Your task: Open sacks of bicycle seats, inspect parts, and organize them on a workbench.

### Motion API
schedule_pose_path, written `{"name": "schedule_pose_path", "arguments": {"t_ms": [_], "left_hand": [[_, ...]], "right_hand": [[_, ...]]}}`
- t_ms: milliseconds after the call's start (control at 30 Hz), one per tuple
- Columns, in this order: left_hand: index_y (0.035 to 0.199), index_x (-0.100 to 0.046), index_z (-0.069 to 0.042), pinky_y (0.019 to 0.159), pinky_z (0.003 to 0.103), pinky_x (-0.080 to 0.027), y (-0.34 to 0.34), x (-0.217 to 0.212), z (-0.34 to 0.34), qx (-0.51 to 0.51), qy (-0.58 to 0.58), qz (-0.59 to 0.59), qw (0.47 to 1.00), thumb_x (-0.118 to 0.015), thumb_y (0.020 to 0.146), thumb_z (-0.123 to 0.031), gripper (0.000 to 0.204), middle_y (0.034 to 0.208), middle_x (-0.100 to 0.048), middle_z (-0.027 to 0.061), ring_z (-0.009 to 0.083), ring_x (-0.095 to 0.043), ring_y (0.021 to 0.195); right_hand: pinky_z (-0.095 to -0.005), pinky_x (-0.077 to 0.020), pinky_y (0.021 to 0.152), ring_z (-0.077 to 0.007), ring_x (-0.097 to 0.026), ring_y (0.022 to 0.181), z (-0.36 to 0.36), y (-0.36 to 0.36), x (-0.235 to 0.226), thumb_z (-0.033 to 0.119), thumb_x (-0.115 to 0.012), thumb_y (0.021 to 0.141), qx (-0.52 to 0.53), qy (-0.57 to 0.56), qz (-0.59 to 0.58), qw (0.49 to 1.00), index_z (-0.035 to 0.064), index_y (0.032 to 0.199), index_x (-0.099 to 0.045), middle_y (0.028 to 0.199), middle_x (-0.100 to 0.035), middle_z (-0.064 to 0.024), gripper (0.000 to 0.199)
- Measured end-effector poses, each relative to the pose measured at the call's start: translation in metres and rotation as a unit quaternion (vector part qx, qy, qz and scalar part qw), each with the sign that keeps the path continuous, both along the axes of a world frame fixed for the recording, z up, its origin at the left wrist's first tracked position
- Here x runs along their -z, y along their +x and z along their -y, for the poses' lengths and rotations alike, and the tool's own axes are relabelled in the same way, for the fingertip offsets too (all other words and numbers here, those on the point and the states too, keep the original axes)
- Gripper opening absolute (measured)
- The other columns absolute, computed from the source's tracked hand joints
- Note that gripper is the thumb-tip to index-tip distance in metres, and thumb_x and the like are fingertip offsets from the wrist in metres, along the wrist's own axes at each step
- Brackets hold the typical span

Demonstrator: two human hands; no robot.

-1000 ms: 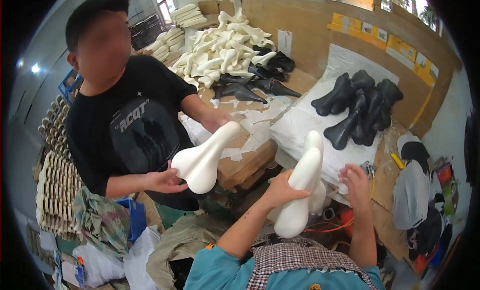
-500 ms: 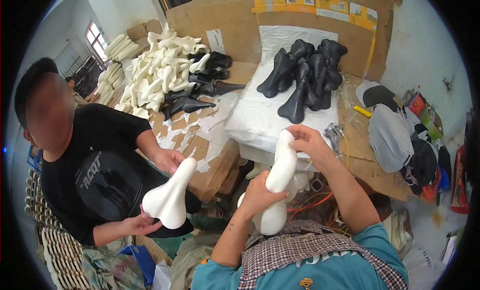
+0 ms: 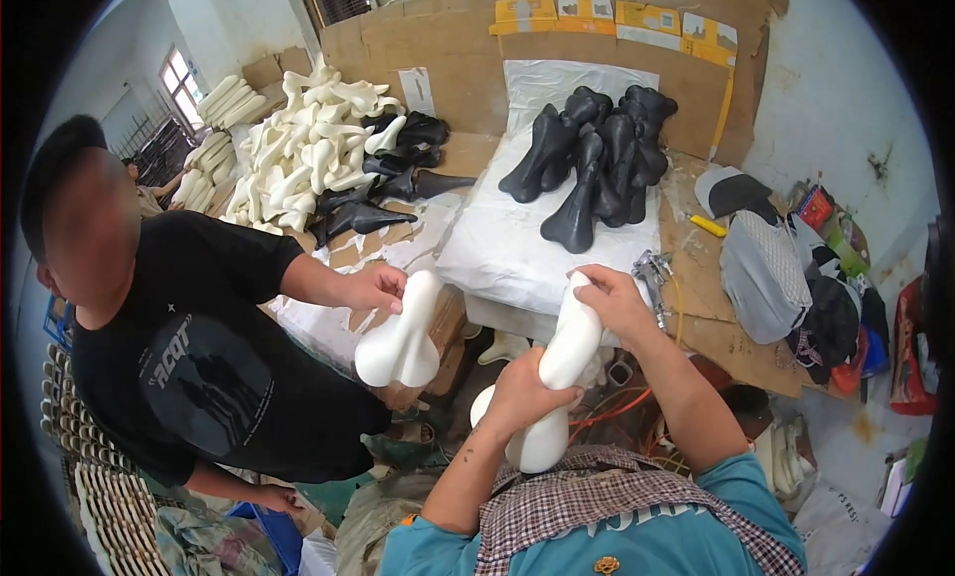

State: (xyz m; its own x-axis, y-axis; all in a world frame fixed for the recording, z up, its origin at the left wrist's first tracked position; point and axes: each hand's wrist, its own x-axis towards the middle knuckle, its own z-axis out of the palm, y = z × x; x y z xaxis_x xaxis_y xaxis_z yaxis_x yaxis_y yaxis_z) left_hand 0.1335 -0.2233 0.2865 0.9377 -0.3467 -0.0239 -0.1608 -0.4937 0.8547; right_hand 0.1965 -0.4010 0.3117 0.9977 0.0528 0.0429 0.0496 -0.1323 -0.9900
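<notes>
A white bicycle saddle (image 3: 575, 345) is in both my hands, held at a slant in front of my apron. My left hand (image 3: 527, 389) is wrapped around its middle, thumb across the front. At the narrow upper end, my right hand (image 3: 615, 302) grips the tip between thumb and fingers. To my left, a co-worker's hand (image 3: 376, 287) holds a second white saddle (image 3: 403, 339) by its narrow nose, wide end down. That person's other hand (image 3: 279, 498) hangs low and holds no saddle.
Black saddles (image 3: 572, 218) lie on a white-covered stand (image 3: 487, 248) ahead. A heap of white saddles (image 3: 298, 158) and several black ones fill the cardboard-covered table at far left. A spray gun (image 3: 652, 270), yellow-handled tool (image 3: 708, 225) and bags (image 3: 761, 273) are at right.
The co-worker has moved their saddle right, toward my hands, and let go of it with the lower hand, which has dropped. My hands keep their hold; the view has shifted slightly.
</notes>
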Motion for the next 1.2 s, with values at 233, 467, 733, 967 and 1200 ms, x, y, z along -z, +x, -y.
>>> {"name": "schedule_pose_path", "arguments": {"t_ms": [233,467,733,967,1200], "left_hand": [[0.087,-0.054,0.000,0.069,0.038,-0.047,0.006,0.007,0.005,0.017,-0.005,-0.009,1.000,-0.075,0.057,-0.035,0.051,0.083,-0.062,0.0190,0.0325,-0.061,0.078],[0.089,-0.055,0.001,0.070,0.037,-0.047,0.014,0.015,0.011,0.027,-0.015,-0.043,0.999,-0.075,0.056,-0.036,0.052,0.083,-0.062,0.0182,0.0299,-0.061,0.078],[0.094,-0.056,-0.001,0.073,0.036,-0.047,0.017,0.020,0.019,0.036,-0.035,-0.068,0.996,-0.074,0.056,-0.036,0.055,0.087,-0.062,0.0167,0.0287,-0.061,0.081],[0.095,-0.055,0.001,0.073,0.036,-0.046,0.017,0.030,0.025,0.047,-0.031,-0.070,0.996,-0.074,0.057,-0.036,0.057,0.088,-0.062,0.0174,0.0291,-0.061,0.082],[0.099,-0.055,0.001,0.075,0.034,-0.046,0.016,0.035,0.037,0.064,-0.066,-0.098,0.991,-0.076,0.057,-0.033,0.058,0.091,-0.062,0.0151,0.0246,-0.060,0.083]], "right_hand": [[-0.0276,-0.0451,0.068,-0.0129,-0.055,0.078,0.009,0.001,0.007,0.015,-0.052,0.080,0.018,0.056,-0.055,0.997,0.0018,0.105,-0.060,0.090,-0.060,-0.0049,0.029],[-0.0298,-0.0453,0.067,-0.0149,-0.056,0.081,0.023,0.005,0.018,0.020,-0.051,0.082,0.046,0.084,-0.110,0.989,0.0035,0.105,-0.061,0.093,-0.060,-0.0058,0.030],[-0.0312,-0.0454,0.070,-0.0152,-0.055,0.084,0.029,0.001,0.016,0.020,-0.051,0.082,0.056,0.096,-0.118,0.987,0.0033,0.106,-0.059,0.093,-0.059,-0.0058,0.031],[-0.0265,-0.0440,0.066,-0.0128,-0.055,0.078,0.034,-0.005,0.017,0.019,-0.051,0.081,0.078,0.118,-0.120,0.983,0.0021,0.105,-0.060,0.089,-0.059,-0.0046,0.031],[-0.0262,-0.0441,0.068,-0.0127,-0.054,0.080,0.052,-0.015,0.029,0.021,-0.055,0.082,0.092,0.120,-0.111,0.982,0.0020,0.109,-0.058,0.092,-0.059,-0.0048,0.033]]}}
